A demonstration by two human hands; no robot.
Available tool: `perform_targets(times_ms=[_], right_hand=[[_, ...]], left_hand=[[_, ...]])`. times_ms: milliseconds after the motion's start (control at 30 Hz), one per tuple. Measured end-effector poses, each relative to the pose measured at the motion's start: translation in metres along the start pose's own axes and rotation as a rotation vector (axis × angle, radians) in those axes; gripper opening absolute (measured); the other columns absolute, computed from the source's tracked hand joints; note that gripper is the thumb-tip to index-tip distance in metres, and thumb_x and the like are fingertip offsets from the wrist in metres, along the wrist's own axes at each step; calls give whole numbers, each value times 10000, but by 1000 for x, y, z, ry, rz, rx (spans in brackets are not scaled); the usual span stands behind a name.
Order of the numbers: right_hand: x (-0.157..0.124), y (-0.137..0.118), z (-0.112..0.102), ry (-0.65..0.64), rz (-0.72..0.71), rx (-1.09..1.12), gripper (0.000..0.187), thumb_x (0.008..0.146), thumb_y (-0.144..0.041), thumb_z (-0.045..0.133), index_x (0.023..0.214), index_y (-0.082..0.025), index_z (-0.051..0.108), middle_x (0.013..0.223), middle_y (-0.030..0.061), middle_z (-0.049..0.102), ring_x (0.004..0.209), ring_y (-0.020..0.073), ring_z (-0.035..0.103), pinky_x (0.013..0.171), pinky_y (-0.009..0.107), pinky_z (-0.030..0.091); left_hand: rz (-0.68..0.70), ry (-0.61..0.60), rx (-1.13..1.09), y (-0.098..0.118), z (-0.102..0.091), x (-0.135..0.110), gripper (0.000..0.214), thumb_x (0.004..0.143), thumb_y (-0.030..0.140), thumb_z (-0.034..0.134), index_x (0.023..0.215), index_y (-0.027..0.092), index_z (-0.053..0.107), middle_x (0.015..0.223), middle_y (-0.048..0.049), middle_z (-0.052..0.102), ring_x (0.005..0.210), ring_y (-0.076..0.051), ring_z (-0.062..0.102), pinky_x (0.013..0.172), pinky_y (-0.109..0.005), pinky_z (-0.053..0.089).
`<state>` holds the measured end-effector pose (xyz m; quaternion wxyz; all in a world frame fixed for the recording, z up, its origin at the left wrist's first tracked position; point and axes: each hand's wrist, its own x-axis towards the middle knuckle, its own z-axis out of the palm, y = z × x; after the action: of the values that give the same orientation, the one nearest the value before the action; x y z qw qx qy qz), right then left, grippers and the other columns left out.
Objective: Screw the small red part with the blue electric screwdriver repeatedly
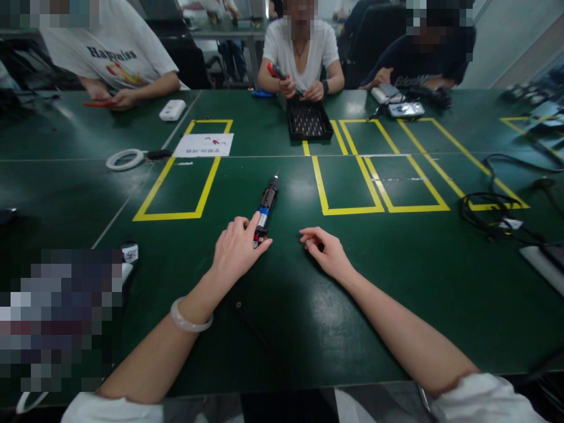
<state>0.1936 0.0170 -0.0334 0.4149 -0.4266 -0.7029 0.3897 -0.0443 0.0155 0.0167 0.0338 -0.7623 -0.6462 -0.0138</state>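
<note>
As I am watching the work from afar through the head camera, the left hand (238, 249) is lying over the rear end of a slim, screwdriver-like tool (265, 211), its index finger touching the side and its thumb extending just beside the back end. I am seeing contact there, but I cannot tell whether those fingers are gripping. The tool is lying on the green table (286, 341), ahead of the wearer and between two groups of yellow tape outlines (176, 215); its thin tip is pointing away, and a blue band is showing near its middle. The right hand (324, 247) is holding nothing that I am able to see, its fingers loosely curling near the tool but apart from it. A pale bracelet (189, 325) is circling the left wrist, and a small ring (238, 305) is lying on the table below the left hand. Farther off, I am noticing a white sheet (203, 145) lying across the left outline, with a white coil (110, 163) beside it. Across the table, a co-worker in a white shirt (326, 44) is holding a red-and-black tool (277, 71) behind a black tray (311, 136). Dark cables (484, 223) are lying tangled at the far right.
</note>
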Motion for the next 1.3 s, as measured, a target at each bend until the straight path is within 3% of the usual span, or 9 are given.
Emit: perform_targets(times_ms=[433, 567, 733, 900, 1133, 1300], right_hand=[[1, -1, 0, -39, 46, 38, 267, 875, -128, 494, 1103, -181, 623, 834, 17, 682, 706, 117, 614, 686, 246, 473], [1, 0, 0, -54, 53, 29, 266, 883, -141, 492, 1111, -182, 623, 827, 13, 683, 695, 116, 604, 672, 241, 459], [2, 0, 1, -57, 68, 23, 253, 893, -163, 495, 1109, -176, 626, 794, 7, 673, 688, 115, 598, 664, 235, 448], [3, -1, 2, -76, 85, 26, 254, 890, -166, 494, 1103, -181, 633, 791, 5, 673, 684, 117, 590, 656, 238, 440], [8, 1, 2, -94, 151, 56, 251, 865, -169, 511, 1084, -177, 633, 713, -18, 637, 630, 112, 566, 626, 236, 428], [10, 0, 0, -136, 176, 107, 240, 868, -191, 519, 1076, -153, 632, 693, -18, 623, 618, 109, 551, 622, 234, 423]], left_hand=[[-301, -95, 99, -136, -2, -5, 755, 910, 652, 290, 1485, 165, 327, 1282, -233, 454, 1117, -387, 507, 857, -451, 449], [-355, -89, 134, -166, -3, -7, 730, 918, 643, 268, 1477, 179, 341, 1298, -226, 459, 1140, -390, 492, 852, -445, 441], [-353, 65, 252, -166, -4, -15, 629, 938, 587, 297, 1363, 147, 447, 1217, -184, 505, 1050, -323, 516, 798, -359, 418], [-339, 94, 301, -149, -2, -19, 438, 959, 522, 323, 1098, 164, 533, 1144, -117, 515, 1003, -253, 511, 743, -293, 389], [-335, 108, 243, -142, -5, -18, 371, 930, 500, 414, 1059, 169, 522, 1187, -116, 492, 1035, -260, 511, 702, -304, 400], [-431, 61, 227, -142, -5, -16, 449, 957, 496, 294, 1098, 154, 548, 1191, -126, 524, 931, -280, 556, 671, -342, 415]])
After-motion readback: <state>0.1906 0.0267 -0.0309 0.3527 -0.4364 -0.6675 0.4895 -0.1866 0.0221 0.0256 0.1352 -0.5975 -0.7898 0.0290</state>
